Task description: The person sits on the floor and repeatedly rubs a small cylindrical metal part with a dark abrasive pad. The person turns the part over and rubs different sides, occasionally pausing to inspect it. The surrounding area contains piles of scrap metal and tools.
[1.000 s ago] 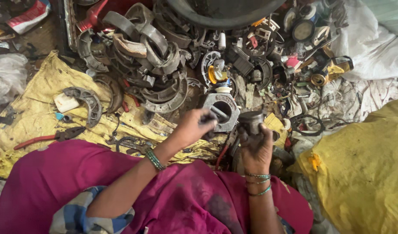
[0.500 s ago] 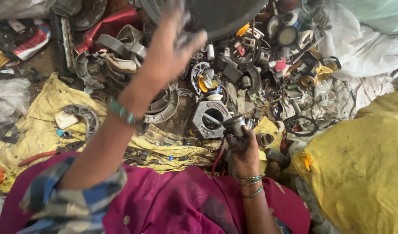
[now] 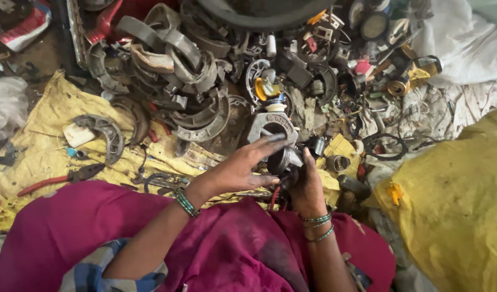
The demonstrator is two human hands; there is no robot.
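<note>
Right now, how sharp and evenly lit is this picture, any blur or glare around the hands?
Head view: light is soft and even, no hard shadows. The left hand shows slight blur at the fingertips; the right hand and the dark round part it grips look fairly sharp. No strong glare; the white cloth is brightest. The scrap pile at top is darker.

- The left hand [image 3: 240, 168], raised high over the pile of curved metal pieces [image 3: 172, 81] half a second ago, is back down.
- Its fingers again touch the small dark part [image 3: 285, 160] at the right hand [image 3: 307, 186].
</note>
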